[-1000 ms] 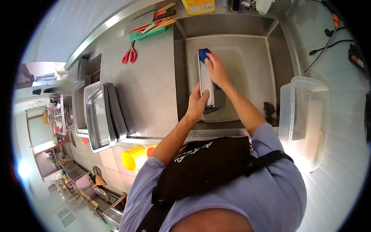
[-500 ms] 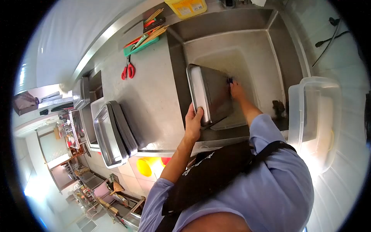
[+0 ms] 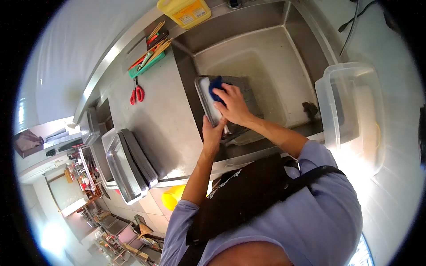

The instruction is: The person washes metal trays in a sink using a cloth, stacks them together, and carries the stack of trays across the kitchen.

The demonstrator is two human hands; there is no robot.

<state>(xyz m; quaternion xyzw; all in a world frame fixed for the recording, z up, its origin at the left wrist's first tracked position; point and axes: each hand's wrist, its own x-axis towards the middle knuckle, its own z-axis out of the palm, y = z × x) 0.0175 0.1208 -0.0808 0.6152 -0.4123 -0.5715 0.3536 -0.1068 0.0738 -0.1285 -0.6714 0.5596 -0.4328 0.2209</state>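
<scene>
A metal tray (image 3: 251,98) is tilted on its side over the sink (image 3: 284,48), its pale long face toward the worktop. My left hand (image 3: 213,134) grips the tray's near end, thumb on the long face. A dark blue scrubbing cloth (image 3: 216,87) is bunched under the fingers of my right hand (image 3: 234,105), which presses it on that face close to the far end. The palm side of the right hand is hidden. Shallow cloudy water covers part of the sink floor below.
Stacked metal trays (image 3: 128,164) stand at the worktop's left end. Red-handled scissors (image 3: 137,93) lie by a green basket (image 3: 148,64) of chopsticks and utensils. A yellow jug (image 3: 184,13) sits behind. A clear plastic tub (image 3: 326,97) borders the sink's right; a dark clump (image 3: 309,110) lies inside the sink.
My right hand has moved from the tray's right side up and left onto its long face, bringing the blue cloth into fuller view. The tray's tilt has changed, and the camera view has shifted.
</scene>
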